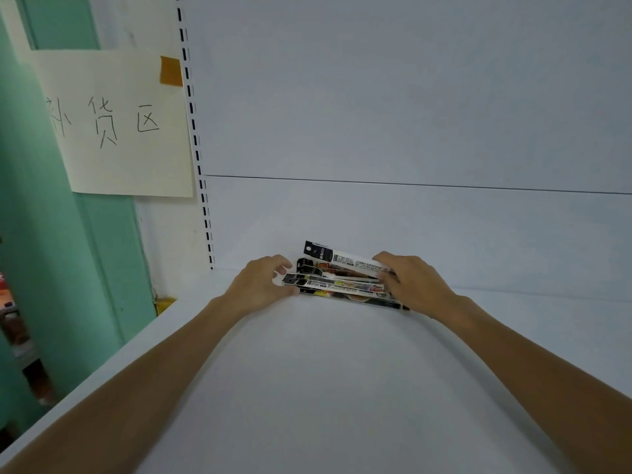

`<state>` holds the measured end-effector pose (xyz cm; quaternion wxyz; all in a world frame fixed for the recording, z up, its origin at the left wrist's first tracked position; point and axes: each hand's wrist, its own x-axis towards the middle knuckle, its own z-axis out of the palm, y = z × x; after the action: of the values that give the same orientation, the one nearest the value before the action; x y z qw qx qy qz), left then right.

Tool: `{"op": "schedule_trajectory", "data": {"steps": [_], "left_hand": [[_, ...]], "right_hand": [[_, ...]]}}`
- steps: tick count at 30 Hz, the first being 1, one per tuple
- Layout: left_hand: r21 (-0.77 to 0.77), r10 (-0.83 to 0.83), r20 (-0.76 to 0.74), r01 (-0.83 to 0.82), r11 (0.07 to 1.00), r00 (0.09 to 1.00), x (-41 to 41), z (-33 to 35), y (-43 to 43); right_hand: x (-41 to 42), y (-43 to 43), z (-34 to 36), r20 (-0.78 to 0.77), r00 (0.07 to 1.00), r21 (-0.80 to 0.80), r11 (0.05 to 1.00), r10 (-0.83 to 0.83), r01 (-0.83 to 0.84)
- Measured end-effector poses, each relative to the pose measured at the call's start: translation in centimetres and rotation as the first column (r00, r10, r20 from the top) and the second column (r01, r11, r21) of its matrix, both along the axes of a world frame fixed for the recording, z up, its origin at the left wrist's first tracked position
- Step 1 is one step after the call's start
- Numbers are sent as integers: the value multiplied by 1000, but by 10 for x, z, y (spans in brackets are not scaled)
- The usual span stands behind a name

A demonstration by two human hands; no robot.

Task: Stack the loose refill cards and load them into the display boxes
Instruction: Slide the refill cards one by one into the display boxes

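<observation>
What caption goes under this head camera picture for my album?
Left hand and right hand gather a fanned bunch of refill cards on a white shelf beside a handwritten paper sign.

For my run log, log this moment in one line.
step: stacking | cards: fanned, on shelf | left hand: grips their left end | right hand: grips right end | display boxes: not in view

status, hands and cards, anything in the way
Left hand grips the left end of the refill cards, right hand grips the right end. Cards fanned unevenly, low on the white shelf. Nothing blocking them.
</observation>
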<state>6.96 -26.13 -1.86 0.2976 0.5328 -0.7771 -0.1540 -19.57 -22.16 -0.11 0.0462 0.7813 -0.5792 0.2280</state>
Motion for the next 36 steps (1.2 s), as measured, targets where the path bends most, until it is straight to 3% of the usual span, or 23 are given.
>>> {"op": "schedule_trajectory", "data": {"steps": [5, 10, 15, 20, 25, 30, 32, 35, 36], "left_hand": [[-50, -30, 237, 43, 998, 971, -6, -6, 2], [-282, 64, 407, 59, 958, 911, -7, 0, 6], [-106, -46, 382, 94, 990, 923, -4, -2, 10], [-395, 74, 581, 202, 896, 811, -4, 8, 28], [-521, -30, 381, 241, 819, 924, 15, 10, 52], [-398, 125, 257, -12, 917, 958, 20, 7, 75], [-349, 229, 348, -102, 932, 909, 17, 10, 81], [-380, 403, 570, -205, 902, 716, 11, 14, 87], [-399, 409, 594, -187, 897, 693, 9, 15, 89]], "right_hand": [[2, 0, -3, 3, 998, -50, 997, -63, 63], [4, 3, 0, -128, 990, -159, 986, -66, 45], [22, 14, 5, -204, 978, -198, 980, -30, -11], [19, 32, 8, -172, 983, -176, 984, -61, 30], [28, 39, 1, -183, 981, -272, 956, 60, -109], [57, 56, -9, -301, 946, -162, 972, 118, -172], [58, 64, -4, -322, 934, -68, 980, 157, -188], [60, 69, 4, -323, 926, 50, 980, 196, -190], [60, 68, 4, -356, 917, 40, 983, 182, -179]]}}
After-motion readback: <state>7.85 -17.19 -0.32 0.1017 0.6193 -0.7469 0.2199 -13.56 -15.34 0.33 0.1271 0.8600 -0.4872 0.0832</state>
